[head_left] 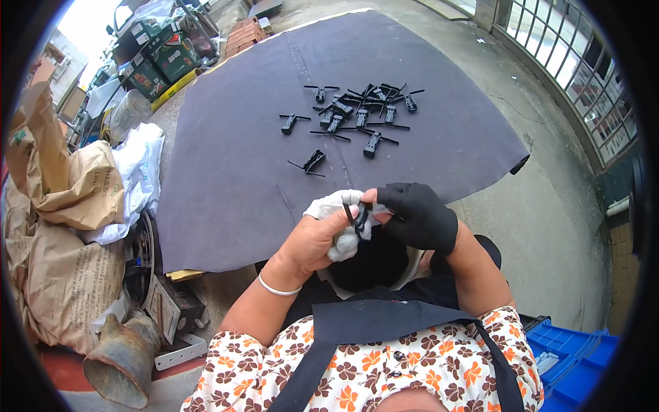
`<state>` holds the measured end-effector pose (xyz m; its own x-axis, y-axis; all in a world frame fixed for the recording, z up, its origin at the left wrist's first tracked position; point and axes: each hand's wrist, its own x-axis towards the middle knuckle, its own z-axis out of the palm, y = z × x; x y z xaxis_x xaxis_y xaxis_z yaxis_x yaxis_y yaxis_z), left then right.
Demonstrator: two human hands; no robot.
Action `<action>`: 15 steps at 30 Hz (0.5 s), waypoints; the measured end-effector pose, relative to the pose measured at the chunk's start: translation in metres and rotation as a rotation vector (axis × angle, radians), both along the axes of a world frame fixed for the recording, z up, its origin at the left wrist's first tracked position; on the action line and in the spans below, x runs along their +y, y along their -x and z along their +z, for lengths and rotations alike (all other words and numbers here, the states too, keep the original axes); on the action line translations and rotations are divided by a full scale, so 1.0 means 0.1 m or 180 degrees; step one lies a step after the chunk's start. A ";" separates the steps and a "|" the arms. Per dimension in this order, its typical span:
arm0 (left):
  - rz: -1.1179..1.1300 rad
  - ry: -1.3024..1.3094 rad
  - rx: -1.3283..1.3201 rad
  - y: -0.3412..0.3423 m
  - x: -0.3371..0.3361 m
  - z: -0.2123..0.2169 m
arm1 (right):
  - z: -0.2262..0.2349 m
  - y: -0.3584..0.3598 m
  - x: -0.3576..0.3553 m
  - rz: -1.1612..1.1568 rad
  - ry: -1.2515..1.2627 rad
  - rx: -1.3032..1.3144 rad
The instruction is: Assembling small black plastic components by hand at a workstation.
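Note:
My left hand, in a white glove that leaves the thumb bare, is closed around a small black plastic part with a thin arm sticking up. The right hand wears a black fingerless glove, and its bare fingertips pinch the same part from the other side. My fingers cover much of the part, so its full shape is hidden. Farther off, similar black plastic parts with thin side arms lie on the dark grey table cover, several heaped together. A single one lies nearest my hands.
Below my hands, between my legs, is a round dark opening with a pale rim. Brown paper sacks, a white plastic bag and a rusty metal pipe piece crowd the left. Blue plastic crates stand at lower right.

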<state>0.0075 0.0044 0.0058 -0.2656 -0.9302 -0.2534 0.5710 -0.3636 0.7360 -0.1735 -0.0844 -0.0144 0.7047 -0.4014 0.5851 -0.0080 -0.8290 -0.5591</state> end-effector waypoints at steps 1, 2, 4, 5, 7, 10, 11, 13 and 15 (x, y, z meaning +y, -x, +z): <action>0.0337 0.0247 -0.0695 0.03 0.01 -0.02 | 0.13 -0.01 0.05 0.0045 -0.0405 -0.0059; 0.0671 0.0490 -0.1393 0.08 0.02 -0.05 | 0.19 -0.03 0.09 0.0088 -0.0812 -0.0118; 0.0924 0.0850 -0.2358 0.18 0.03 -0.12 | 0.07 -0.13 0.19 0.0033 -0.0903 -0.0334; 0.0974 0.0986 -0.2420 0.24 0.05 -0.08 | 0.03 -0.15 0.23 -0.0034 -0.0982 -0.0556; 0.0893 0.1074 -0.2316 0.28 0.06 -0.02 | 0.03 -0.12 0.22 -0.0573 -0.1259 -0.0343; 0.0757 0.1298 -0.2347 0.31 0.09 0.03 | 0.03 -0.11 0.13 -0.0436 -0.2765 -0.0462; 0.0759 0.1293 -0.2350 0.30 0.09 0.01 | 0.03 -0.10 0.12 -0.0340 -0.2675 -0.0337; 0.1035 0.1094 -0.2555 0.25 0.10 -0.04 | 0.04 -0.07 0.11 -0.0234 -0.2589 -0.0208; 0.1162 0.1094 -0.2468 0.26 0.10 -0.01 | 0.06 -0.05 0.12 0.0003 -0.2476 -0.0138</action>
<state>-0.0185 0.0147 0.0050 0.1876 -0.9799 0.0677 -0.0907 0.0513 0.9946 -0.1690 -0.0726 -0.0081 0.6881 -0.7072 0.1625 0.0277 -0.1981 -0.9798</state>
